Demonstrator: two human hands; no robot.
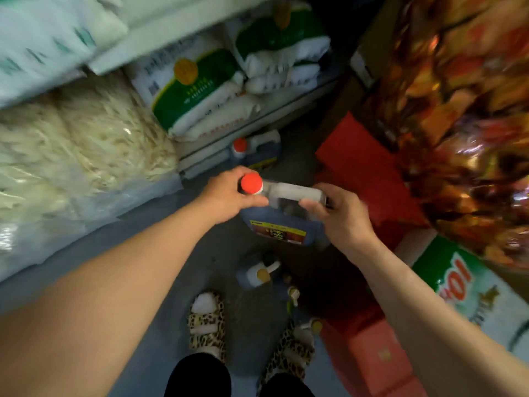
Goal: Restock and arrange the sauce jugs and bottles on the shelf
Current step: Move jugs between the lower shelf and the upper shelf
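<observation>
Shelving [160, 32] runs along the left w/ big clear bags of pale dried noodles [71, 144] on the lower level and white-and-green sacks [197, 93] stacked beside them, more sacks further back. On the right, a heap of shiny orange-red snack packets [458, 110] fills the upper corner; below it a red carton [363, 167] and a green-and-white sack w/ red lettering [469, 285]. Grey floor [160, 230] btwn the two sides.

Person stands mid-aisle, both bare arms stretched fwd, leopard-print slippers [206, 322] visible at the bottom.

The sauce jug [283, 224] is held up in the air above the floor, roughly centre of the aisle, dark liquid inside, yellow-and-red label facing the camera. The right hand [340, 213] grips its clear handle [297, 190], fingers curled under it. The left hand [229, 193] wraps round the neck just under the red cap [251, 182], thumb and fingers pinching that end.

A second red-capped jug [254, 151] sits on the floor at the foot of the left shelving, beyond the held one. Nearer the feet, a few more jugs w/ brownish-gold caps [259, 275] stand on the floor, just beside the right slipper; blurry, can't read their labels.
</observation>
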